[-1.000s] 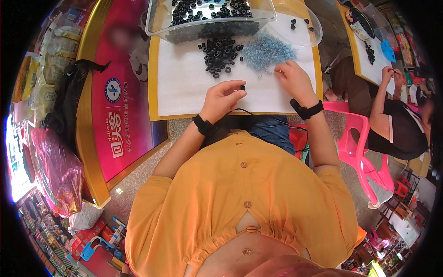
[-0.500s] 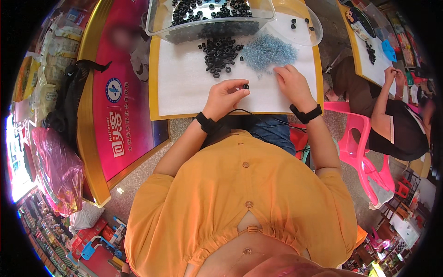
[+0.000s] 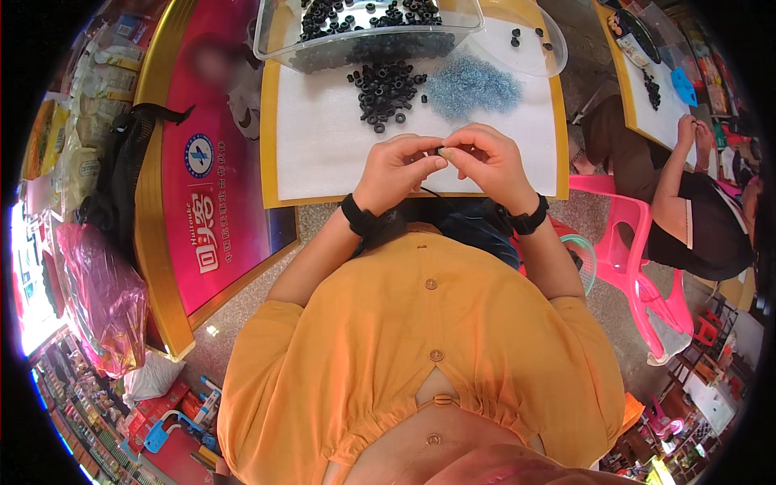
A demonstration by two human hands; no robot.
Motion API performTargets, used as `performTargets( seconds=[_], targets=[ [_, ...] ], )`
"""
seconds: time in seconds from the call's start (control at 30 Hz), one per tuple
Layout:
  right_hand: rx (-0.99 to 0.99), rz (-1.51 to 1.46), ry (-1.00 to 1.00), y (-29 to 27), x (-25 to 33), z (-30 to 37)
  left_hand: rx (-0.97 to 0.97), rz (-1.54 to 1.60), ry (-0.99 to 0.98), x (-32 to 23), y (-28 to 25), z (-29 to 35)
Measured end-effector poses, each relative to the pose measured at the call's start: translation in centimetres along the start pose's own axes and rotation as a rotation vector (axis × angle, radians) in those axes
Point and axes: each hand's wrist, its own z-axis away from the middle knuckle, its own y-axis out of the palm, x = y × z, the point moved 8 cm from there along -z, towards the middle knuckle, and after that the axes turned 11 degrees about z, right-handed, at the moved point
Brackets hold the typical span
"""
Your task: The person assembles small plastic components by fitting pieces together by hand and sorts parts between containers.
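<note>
My left hand point(image 3: 398, 168) and my right hand point(image 3: 487, 162) meet fingertip to fingertip over the near part of a white mat point(image 3: 323, 145). Between the fingertips sits a small black ring point(image 3: 440, 150), pinched from both sides. Beyond the hands lies a loose heap of black rings point(image 3: 386, 90), and to its right a pile of tiny blue-grey metal parts point(image 3: 471, 85). Both wrists wear black bands.
A clear plastic bin point(image 3: 364, 32) full of black rings stands at the far edge, with a clear lid point(image 3: 529, 40) holding a few rings beside it. Another person point(image 3: 687, 202) sits at right by a pink plastic chair point(image 3: 622, 242). A pink bag point(image 3: 101, 299) lies at left.
My hands were apart, the left holding a black ring and the right near the blue-grey pile. They have come together at the mat's near edge with the ring between them.
</note>
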Motion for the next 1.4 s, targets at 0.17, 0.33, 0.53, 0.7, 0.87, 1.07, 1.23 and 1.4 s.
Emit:
performTargets(
  seconds=[0.17,0.33,0.53,0.7,0.87,1.07,1.23,1.4],
  targets=[
    [0.022,0.041,-0.039,0.0,0.6,0.0,0.005,0.07,-0.031,0.1,-0.1,0.3],
    [0.037,0.491,-0.486,0.8,3.9,0.0,-0.041,0.164,-0.126,0.9,-0.9,0.8],
    [-0.019,0.631,-0.402,1.5,1.7,-3.0,-0.159,0.184,-0.104,3.4,-3.7,0.9],
    [-0.121,0.832,-0.29,3.1,-0.6,-6.7,-0.113,0.059,-0.01,2.9,-4.2,0.8],
    [-0.083,1.0,-0.171,4.4,-1.8,-8.7,-0.094,0.082,-0.018,3.4,-4.3,1.0],
    [-0.075,0.872,-0.154,3.7,-2.1,-8.2,-0.098,0.036,0.032,3.2,-4.4,0.9],
    [0.051,0.009,0.281,2.5,-4.0,-5.2,-0.095,0.058,0.005,3.0,-4.3,1.0],
    [0.043,-0.439,0.308,1.7,-3.7,-2.3,-0.105,0.081,-0.035,2.6,-3.7,1.1]
  ],
)
